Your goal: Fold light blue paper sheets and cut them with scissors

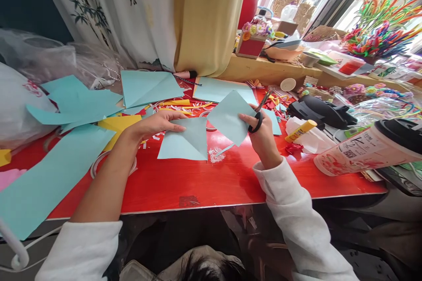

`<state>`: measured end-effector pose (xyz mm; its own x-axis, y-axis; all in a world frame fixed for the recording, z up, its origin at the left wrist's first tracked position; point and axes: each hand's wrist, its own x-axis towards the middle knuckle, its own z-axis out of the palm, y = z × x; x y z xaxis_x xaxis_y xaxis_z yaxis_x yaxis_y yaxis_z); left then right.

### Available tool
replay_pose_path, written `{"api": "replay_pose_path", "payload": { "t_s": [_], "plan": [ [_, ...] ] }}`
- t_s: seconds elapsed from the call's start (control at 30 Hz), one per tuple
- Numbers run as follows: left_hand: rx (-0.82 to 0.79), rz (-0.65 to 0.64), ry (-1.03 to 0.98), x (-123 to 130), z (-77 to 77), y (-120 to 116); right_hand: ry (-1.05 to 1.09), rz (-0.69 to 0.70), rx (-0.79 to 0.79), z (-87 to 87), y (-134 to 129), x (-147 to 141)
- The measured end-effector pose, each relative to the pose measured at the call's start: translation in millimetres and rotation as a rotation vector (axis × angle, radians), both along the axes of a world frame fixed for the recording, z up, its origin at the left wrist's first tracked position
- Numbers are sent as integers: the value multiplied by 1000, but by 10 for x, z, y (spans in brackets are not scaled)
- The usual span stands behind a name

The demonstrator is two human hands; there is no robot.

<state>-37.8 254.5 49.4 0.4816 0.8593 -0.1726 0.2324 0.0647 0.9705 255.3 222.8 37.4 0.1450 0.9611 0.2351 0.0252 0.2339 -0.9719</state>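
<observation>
My left hand (156, 124) pinches the upper left part of a light blue paper piece (189, 142) with a diagonal crease, thumb on top. Between the thumb and fingers of my right hand (264, 137) is a second light blue paper piece (229, 116), turned cornerwise. The same hand also keeps hold of black-handled scissors (256, 124), blades pointing up and away. The two papers sit side by side, their edges close together. Beneath the right one a thin blue paper strip (225, 149) shows above the red table (211, 184).
Larger blue sheets (150, 88) lie behind my hands, and more blue paper (59, 167) spreads at left. Paper scraps litter the table's middle. On the right are a yellow glue stick (300, 131), a black object (321, 112) and a tilted drink cup (362, 149). Craft items crowd the windowsill.
</observation>
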Motion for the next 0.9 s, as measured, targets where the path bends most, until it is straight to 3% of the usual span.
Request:
{"api": "replay_pose_path", "payload": {
  "t_s": [0.17,0.27,0.37,0.47,0.63,0.9],
  "plan": [
    [-24,45,60,-132,23,36,-31,-42,15,-20,22,42],
    [28,162,-32,-120,29,58,-60,-138,57,-66,17,14],
    [165,311,-300,109,-3,24,-110,-179,66,-112,-38,-118],
    [212,325,-429,473,-91,-66,-144,-91,72,-143,-124,-305],
    [301,392,-378,830,-257,-202,-34,24,97,-159,-207,-468],
    [487,624,-222,831,-352,-218,121,85,-3,-136,-216,-470]
  ]
}}
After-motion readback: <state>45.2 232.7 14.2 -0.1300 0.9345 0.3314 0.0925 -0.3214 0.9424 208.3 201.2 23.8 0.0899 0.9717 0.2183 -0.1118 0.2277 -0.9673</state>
